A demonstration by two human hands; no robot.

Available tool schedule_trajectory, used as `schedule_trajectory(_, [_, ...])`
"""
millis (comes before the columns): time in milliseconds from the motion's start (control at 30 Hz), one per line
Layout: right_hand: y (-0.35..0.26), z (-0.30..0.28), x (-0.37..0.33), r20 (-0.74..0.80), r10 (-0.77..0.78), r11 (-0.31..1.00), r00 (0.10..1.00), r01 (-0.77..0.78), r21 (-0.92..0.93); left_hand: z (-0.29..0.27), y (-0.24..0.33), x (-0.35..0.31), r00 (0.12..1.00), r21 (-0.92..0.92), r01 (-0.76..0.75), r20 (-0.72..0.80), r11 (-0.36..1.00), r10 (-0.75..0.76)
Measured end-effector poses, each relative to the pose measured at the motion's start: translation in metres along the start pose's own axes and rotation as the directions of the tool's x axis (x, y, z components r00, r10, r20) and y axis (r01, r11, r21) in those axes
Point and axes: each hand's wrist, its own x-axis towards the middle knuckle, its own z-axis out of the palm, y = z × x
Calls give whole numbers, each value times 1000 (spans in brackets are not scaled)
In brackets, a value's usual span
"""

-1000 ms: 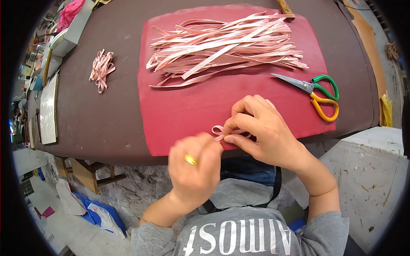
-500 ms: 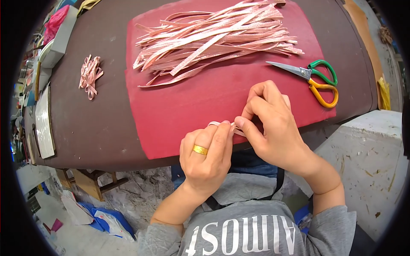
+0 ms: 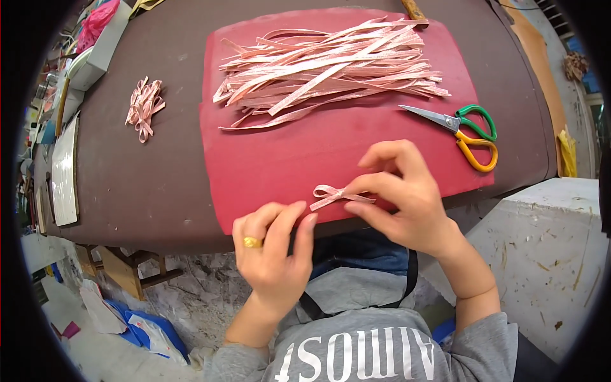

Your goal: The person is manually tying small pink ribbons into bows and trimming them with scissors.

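A small pink ribbon bow (image 3: 330,193), with its loop and tails showing, is at the near edge of the red mat (image 3: 273,162). My right hand (image 3: 404,200) pinches the bow's right side between thumb and fingertips, partly hiding it. Just left of the bow, my left hand (image 3: 273,248) is off it, thumb and fingers apart and nothing between them; a gold ring is on one finger. Beyond both hands lies a pile of long, shiny pink strips (image 3: 331,73). To the right rest scissors (image 3: 452,122) with one green and one yellow handle, blades slightly apart.
A little heap of finished-looking pink bows (image 3: 145,109) sits on the brown table (image 3: 153,184), left of the mat. A wooden-handled tool (image 3: 414,11) lies at the mat's far edge. At the right stands a scuffed white block (image 3: 547,235) against the table.
My left hand has let go of the ribbon and drawn back left, its fingers parting. The bow now shows, pinched by my right hand. The view has shifted slightly.
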Motion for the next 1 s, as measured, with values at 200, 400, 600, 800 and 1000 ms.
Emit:
schedule_trajectory(200, [16, 9, 16, 139, -134, 986, 981, 147, -84, 8, 11, 12, 976, 203, 59, 193, 977, -99])
schedule_trajectory(400, [10, 9, 11, 48, -32, 998, 998, 34, -57, -5, 7, 12, 956, 101, -23, 294, 995, -8])
schedule_trajectory(600, [-2, 6, 2, -75, 71, 995, 995, -65, 76, -12, 2, 8, 971, 10, -75, 229, 997, 71])
schedule_trajectory(800, [0, 10, 5, -15, 70, 997, 997, -70, -21, -4, -2, 29, 936, -23, -142, 322, 990, 141])
schedule_trajectory(1000, [-1, 9, 6, 30, 121, 992, 992, -119, -36, -12, -33, 62, 725, -227, -315, 569, 922, 388])
